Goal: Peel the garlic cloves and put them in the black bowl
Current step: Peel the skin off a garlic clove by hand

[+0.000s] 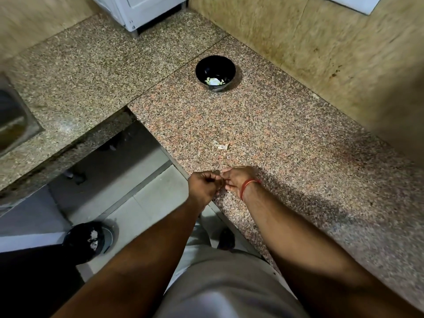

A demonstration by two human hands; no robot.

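Observation:
The black bowl (215,65) stands on the granite counter toward the back, with several pale peeled garlic cloves (214,81) at its bottom. My left hand (203,185) and my right hand (237,179) meet fingertip to fingertip at the counter's near edge. Their fingers are pinched together on something small between them, mostly hidden; it looks like a garlic clove. A red thread circles my right wrist. A small pale scrap of garlic skin or stem (222,146) lies on the counter between my hands and the bowl.
A steel sink (13,125) is set into the counter at the left. A white appliance (140,10) stands at the back. A black bin (87,239) with pale scraps sits on the floor below left. Tiled wall runs along the right.

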